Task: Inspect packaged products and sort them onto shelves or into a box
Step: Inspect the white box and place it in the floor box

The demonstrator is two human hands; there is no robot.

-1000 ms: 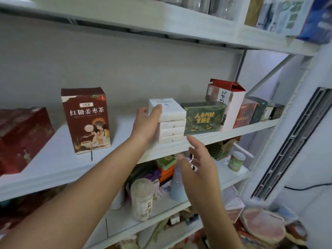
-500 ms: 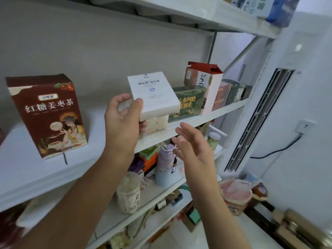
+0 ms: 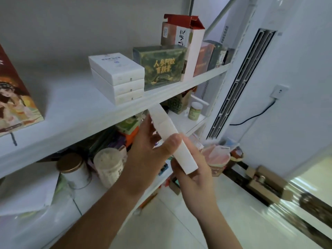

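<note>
The left hand [image 3: 147, 151] is pinching the white box [image 3: 172, 139] edge-on, the right hand [image 3: 194, 177] is cupping its lower end, likely for inspection; 3 matching boxes [image 3: 120, 78] are lying stacked above.

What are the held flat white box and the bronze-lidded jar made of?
The flat white box looks like matte cardboard: crisp folded edges, no gloss. The white jar with the bronze lid seems metal-lidded, given its sheen; the pale body's material is unclear.
</note>
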